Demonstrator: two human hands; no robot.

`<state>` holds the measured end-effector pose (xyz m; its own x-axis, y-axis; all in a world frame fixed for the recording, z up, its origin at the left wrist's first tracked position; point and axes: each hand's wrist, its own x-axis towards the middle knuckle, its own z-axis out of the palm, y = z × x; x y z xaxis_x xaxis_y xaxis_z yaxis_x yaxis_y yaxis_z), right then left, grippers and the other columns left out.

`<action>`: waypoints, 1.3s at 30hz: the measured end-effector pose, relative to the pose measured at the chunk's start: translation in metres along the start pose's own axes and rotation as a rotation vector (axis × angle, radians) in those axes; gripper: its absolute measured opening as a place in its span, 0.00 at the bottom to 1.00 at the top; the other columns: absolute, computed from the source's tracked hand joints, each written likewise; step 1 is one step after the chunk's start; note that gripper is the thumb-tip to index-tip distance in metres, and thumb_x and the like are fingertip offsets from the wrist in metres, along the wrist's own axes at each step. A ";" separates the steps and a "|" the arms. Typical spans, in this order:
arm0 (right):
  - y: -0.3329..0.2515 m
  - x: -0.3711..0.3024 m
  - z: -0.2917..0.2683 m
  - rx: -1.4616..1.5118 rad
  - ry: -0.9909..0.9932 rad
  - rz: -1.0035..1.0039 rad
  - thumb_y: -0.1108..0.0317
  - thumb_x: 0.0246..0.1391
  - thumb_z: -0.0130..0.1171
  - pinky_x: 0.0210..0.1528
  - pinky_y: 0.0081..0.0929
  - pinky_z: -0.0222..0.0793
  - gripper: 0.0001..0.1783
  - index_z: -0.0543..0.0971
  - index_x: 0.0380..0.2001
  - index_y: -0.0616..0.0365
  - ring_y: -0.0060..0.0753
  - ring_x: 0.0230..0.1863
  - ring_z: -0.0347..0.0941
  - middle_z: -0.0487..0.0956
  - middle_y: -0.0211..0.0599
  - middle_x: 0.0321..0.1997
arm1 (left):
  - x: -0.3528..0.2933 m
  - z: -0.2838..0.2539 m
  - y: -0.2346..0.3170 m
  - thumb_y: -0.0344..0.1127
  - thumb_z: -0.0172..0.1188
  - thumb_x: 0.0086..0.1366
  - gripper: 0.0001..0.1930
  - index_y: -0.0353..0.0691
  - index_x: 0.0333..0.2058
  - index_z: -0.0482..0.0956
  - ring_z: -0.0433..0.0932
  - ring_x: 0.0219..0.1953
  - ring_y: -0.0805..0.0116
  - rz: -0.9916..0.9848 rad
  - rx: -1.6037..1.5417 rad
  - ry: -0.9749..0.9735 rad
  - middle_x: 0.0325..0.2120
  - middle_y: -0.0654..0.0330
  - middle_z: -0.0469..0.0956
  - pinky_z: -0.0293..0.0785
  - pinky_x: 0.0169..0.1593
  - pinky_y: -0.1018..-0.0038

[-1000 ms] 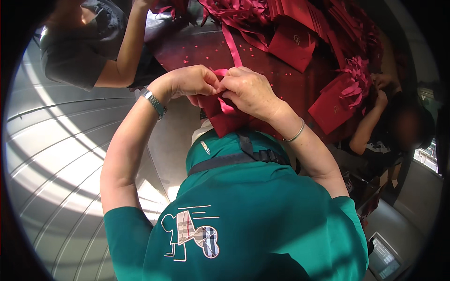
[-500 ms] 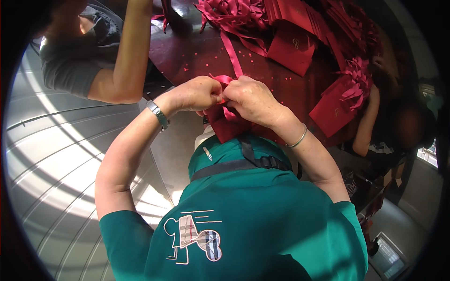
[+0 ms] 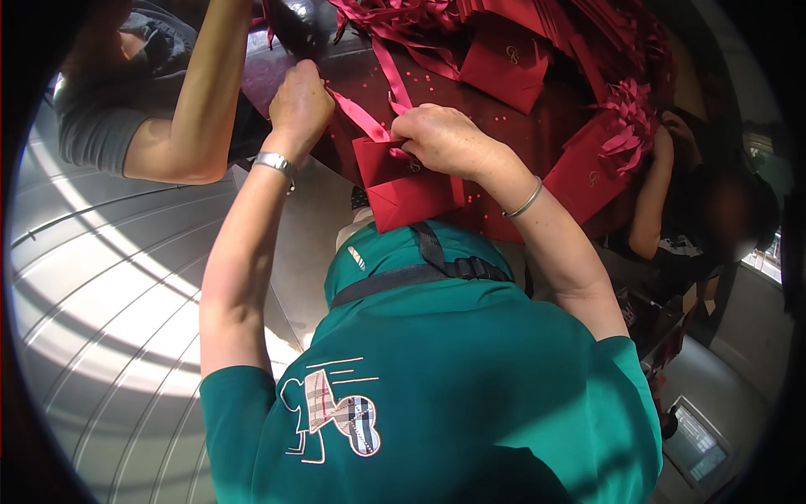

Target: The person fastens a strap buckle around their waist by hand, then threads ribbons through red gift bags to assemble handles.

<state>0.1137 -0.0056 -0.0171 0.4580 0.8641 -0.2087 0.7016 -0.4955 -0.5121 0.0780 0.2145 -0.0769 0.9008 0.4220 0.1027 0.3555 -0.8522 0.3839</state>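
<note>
A flat red paper gift bag [image 3: 411, 195] with a small gold emblem lies at the near table edge, just in front of my waist. A pink ribbon [image 3: 359, 115] stretches up and left from its top edge. My left hand [image 3: 300, 99] is closed around the ribbon's far end, raised to the left of the bag. At the bag's top edge, my right hand [image 3: 445, 143] pinches the ribbon where it meets the paper. Its fingertips partly hide that spot. Another length of ribbon [image 3: 390, 71] runs from behind my right fingers toward the ribbon pile.
Loose ribbons [image 3: 395, 17] and stacked red bags [image 3: 546, 29] cover the far side of the dark table [image 3: 336, 155]. One bag [image 3: 506, 67] lies nearer. At right, a co-worker's arm [image 3: 651, 193] is by a ribboned bag [image 3: 588, 164]; another person's arm [image 3: 201, 101] is at left.
My left hand has moved up and left, away from my right hand, drawing the ribbon out straight. The bag now shows more fully beneath my right hand, which stays near its top edge.
</note>
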 end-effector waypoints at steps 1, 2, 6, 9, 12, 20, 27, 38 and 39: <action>0.005 0.002 0.002 0.005 -0.011 0.052 0.73 0.51 0.56 0.45 0.40 0.71 0.07 0.80 0.34 0.58 0.48 0.43 0.74 0.79 0.42 0.36 | -0.004 -0.003 0.006 0.29 0.53 0.57 0.07 0.39 0.35 0.76 0.77 0.40 0.45 0.012 0.000 -0.006 0.37 0.49 0.78 0.73 0.42 0.55; 0.013 0.005 0.003 0.007 -0.002 0.063 0.73 0.51 0.56 0.45 0.40 0.71 0.07 0.80 0.34 0.58 0.48 0.43 0.74 0.79 0.42 0.36 | -0.014 -0.011 0.018 0.27 0.54 0.55 0.09 0.39 0.36 0.77 0.77 0.41 0.47 0.175 -0.089 0.089 0.38 0.50 0.78 0.72 0.43 0.56; 0.032 -0.001 0.000 0.411 0.267 0.137 0.75 0.54 0.53 0.45 0.30 0.72 0.11 0.80 0.40 0.60 0.36 0.40 0.77 0.81 0.41 0.39 | -0.057 -0.010 0.046 0.22 0.54 0.50 0.18 0.39 0.42 0.78 0.75 0.42 0.52 0.558 -0.343 -0.140 0.37 0.54 0.78 0.70 0.45 0.59; 0.065 -0.002 0.009 0.662 0.506 0.328 0.76 0.54 0.54 0.45 0.24 0.72 0.12 0.80 0.41 0.62 0.25 0.39 0.77 0.82 0.38 0.39 | -0.060 -0.006 0.064 0.22 0.54 0.49 0.19 0.38 0.42 0.79 0.75 0.43 0.53 0.549 -0.321 -0.296 0.37 0.52 0.78 0.70 0.45 0.61; 0.078 -0.001 0.016 0.337 0.303 0.287 0.68 0.54 0.57 0.41 0.24 0.73 0.11 0.81 0.37 0.62 0.25 0.35 0.77 0.83 0.37 0.33 | -0.059 -0.001 0.071 0.22 0.52 0.47 0.20 0.35 0.42 0.77 0.77 0.39 0.53 0.484 -0.295 -0.331 0.35 0.50 0.79 0.71 0.46 0.64; 0.088 0.010 0.006 0.624 -0.074 0.422 0.52 0.47 0.63 0.28 0.26 0.67 0.20 0.83 0.27 0.61 0.24 0.24 0.71 0.78 0.36 0.20 | -0.055 -0.014 0.081 0.34 0.56 0.59 0.13 0.34 0.41 0.77 0.78 0.36 0.66 0.169 -0.696 -0.581 0.34 0.55 0.80 0.73 0.41 0.71; 0.075 0.008 0.007 0.783 -0.055 0.519 0.65 0.47 0.63 0.30 0.18 0.65 0.10 0.82 0.25 0.63 0.16 0.27 0.70 0.79 0.30 0.25 | -0.055 -0.007 0.086 0.42 0.60 0.57 0.12 0.41 0.35 0.81 0.81 0.35 0.59 0.045 -0.577 -0.592 0.28 0.54 0.81 0.75 0.40 0.67; 0.062 0.003 0.015 0.889 0.087 0.600 0.68 0.44 0.60 0.28 0.20 0.65 0.08 0.80 0.24 0.63 0.19 0.25 0.70 0.77 0.31 0.23 | -0.057 -0.009 0.089 0.33 0.61 0.57 0.11 0.33 0.37 0.79 0.77 0.29 0.78 -0.023 -0.631 -0.674 0.25 0.62 0.80 0.73 0.35 0.77; 0.062 0.003 0.018 0.884 0.127 0.613 0.69 0.44 0.59 0.28 0.21 0.66 0.07 0.79 0.24 0.63 0.19 0.24 0.70 0.77 0.32 0.23 | -0.057 -0.009 0.089 0.32 0.61 0.57 0.11 0.33 0.37 0.79 0.77 0.29 0.78 0.043 -0.611 -0.644 0.25 0.63 0.80 0.73 0.35 0.78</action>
<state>0.1488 -0.0324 -0.0650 0.6859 0.4501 -0.5718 -0.2848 -0.5571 -0.7801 0.0559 0.1172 -0.0406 0.9411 -0.0195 -0.3376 0.2891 -0.4718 0.8330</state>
